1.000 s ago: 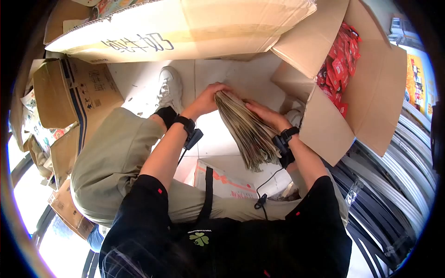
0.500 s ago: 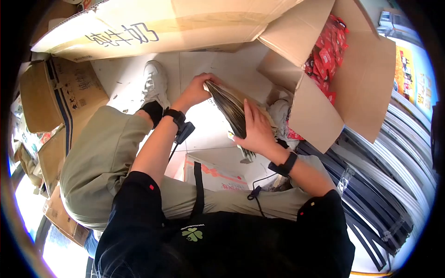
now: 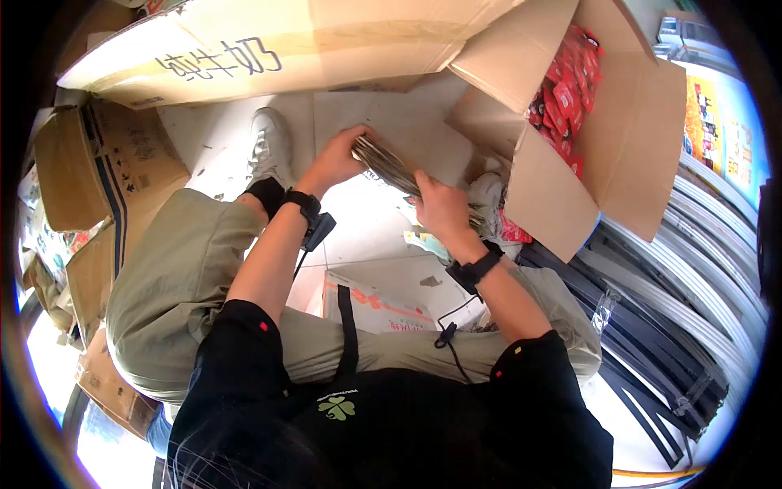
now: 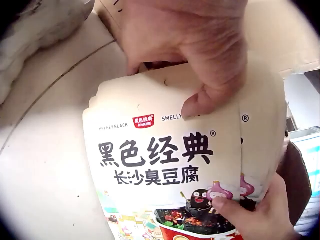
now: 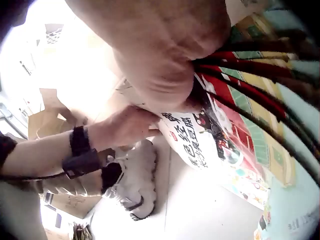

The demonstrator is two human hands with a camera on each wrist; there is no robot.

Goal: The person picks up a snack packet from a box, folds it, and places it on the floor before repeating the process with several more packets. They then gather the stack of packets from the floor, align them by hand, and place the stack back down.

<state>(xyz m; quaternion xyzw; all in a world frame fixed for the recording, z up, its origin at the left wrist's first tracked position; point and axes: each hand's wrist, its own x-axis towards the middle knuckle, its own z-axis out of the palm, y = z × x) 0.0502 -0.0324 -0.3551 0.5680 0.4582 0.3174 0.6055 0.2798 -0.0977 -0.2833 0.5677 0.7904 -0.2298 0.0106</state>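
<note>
Both hands hold a stack of printed food bags (image 3: 389, 165) above the tiled floor, seen nearly edge-on in the head view. My left hand (image 3: 336, 157) pinches the far end; in the left wrist view its thumb presses the plain top of the front bag (image 4: 150, 120), which reads "SMELLY" and shows a cartoon and a bowl. My right hand (image 3: 444, 209) grips the nearer right side, its thumb (image 4: 225, 206) on the front face. In the right wrist view the bags' lower parts (image 5: 240, 120) fan apart below the right hand.
An open carton (image 3: 562, 204) of red packets (image 3: 566, 98) stands at the right, beside black strips (image 3: 652, 350) and white strips (image 3: 717, 244). A large carton (image 3: 326, 49) spans the far side. A white box with red print (image 3: 383, 306) lies between the legs.
The stack has swung from a hanging fan to a flatter, edge-on position. My right hand went from spread over its face to gripping the side, while the left kept its hold at the far end.
</note>
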